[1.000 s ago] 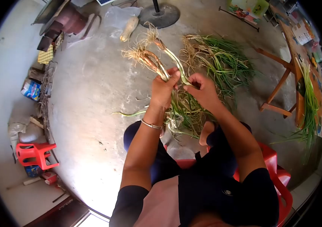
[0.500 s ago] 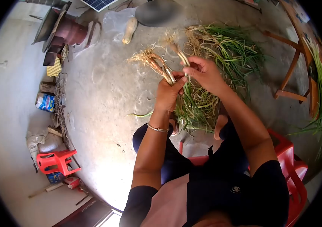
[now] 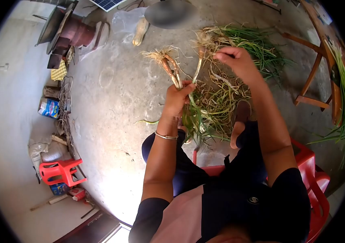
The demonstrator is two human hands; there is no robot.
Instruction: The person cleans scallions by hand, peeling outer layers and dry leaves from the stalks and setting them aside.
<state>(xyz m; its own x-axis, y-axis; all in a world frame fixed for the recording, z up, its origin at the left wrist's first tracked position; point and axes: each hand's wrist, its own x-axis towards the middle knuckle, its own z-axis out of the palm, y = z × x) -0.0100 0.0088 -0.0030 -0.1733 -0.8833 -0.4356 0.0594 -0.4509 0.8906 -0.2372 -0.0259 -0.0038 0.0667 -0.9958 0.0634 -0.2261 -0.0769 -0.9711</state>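
Observation:
My left hand (image 3: 176, 100) is closed around several green onions (image 3: 169, 69), whose stringy roots point up and away from me. One green onion (image 3: 199, 67) leans apart from the others, its pale stem gripped by my left thumb and its leaves hanging below. To the right of that stalk is my right hand (image 3: 241, 65), fingers pinched together; whether they hold a small strip is too fine to make out. Beyond it on the floor lies a heap of green onions (image 3: 257, 46) with roots to the left. Loose yellowish leaves and peelings (image 3: 221, 107) lie between my feet.
A long pale gourd (image 3: 140, 31) lies near a dark round object (image 3: 170, 14). At the right, long green leaves (image 3: 342, 77) hang from a wooden table (image 3: 316, 24). A red chair (image 3: 61, 172) stands by the left wall, and red plastic (image 3: 316, 178) shows beside me.
My right hand has moved right and up, away from the single stalk. That stalk now stands in my left hand alone, and my left hand has shifted slightly left.

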